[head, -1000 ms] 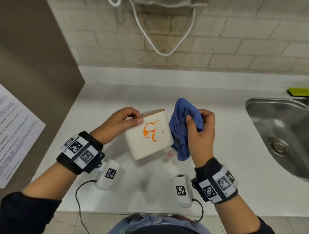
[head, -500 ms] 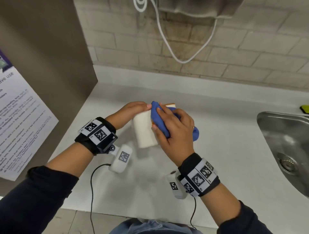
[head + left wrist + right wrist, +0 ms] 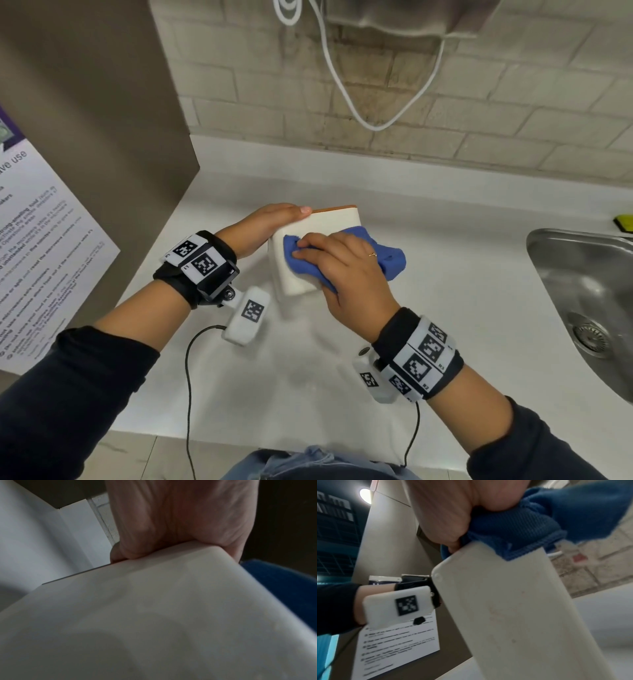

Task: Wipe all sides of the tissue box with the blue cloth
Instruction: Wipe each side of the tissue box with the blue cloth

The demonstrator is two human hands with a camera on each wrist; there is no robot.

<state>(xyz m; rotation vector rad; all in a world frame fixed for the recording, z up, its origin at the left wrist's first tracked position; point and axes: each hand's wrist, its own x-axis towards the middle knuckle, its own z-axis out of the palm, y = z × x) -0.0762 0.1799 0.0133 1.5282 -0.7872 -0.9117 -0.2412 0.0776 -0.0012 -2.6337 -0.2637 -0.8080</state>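
A white tissue box (image 3: 329, 224) with an orange top edge is held tilted above the counter. My left hand (image 3: 267, 222) grips its far left end, thumb on the upper edge. My right hand (image 3: 342, 267) presses a bunched blue cloth (image 3: 390, 257) against the near face of the box, fingers curled over the cloth. In the left wrist view the box (image 3: 154, 615) fills the frame, with the palm of my left hand (image 3: 180, 520) clamped on its end. The right wrist view has the cloth (image 3: 530, 527) lying over the top of the box (image 3: 513, 615).
A steel sink (image 3: 589, 308) is sunk into the white counter (image 3: 462, 308) at the right, with a yellow sponge (image 3: 623, 222) behind it. A brown cabinet side (image 3: 85, 137) with a printed notice (image 3: 34, 257) stands at the left. A white cable (image 3: 342, 85) hangs on the brick wall.
My right hand brought the cloth from beside the box onto it, then slid leftward across the near face. The orange print is now covered. My left hand keeps its grip.
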